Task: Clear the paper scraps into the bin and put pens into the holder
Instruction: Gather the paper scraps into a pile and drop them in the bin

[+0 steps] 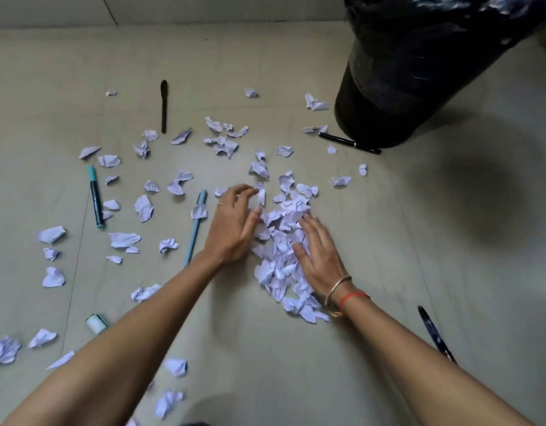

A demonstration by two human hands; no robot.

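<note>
Beige tiles formed the floor [296, 379] that carried all items. Loose paper scraps [124, 239] lay scattered across its left and centre. A dense pile [284, 241] of scraps lay between both hands.

State of the left hand [234, 222]: fingers loosely spread and slightly curved, fingertips touching scraps at the pile's upper left edge, nothing gripped. State of the right hand [317, 256]: flat, fingers straight, pressed against the pile's right side, nothing gripped.

At upper right stood the black lined bin [403, 81], apart from the pile.

Pen positions:
- black pen [163, 106], upper left
- second black pen [350, 143], just beside the bin base
- teal marker [95, 196], far left
- light-blue pen [196, 227], near the left hand, one scrap lying on it
- patterned pen [436, 333], lower right, by the right forearm
</note>
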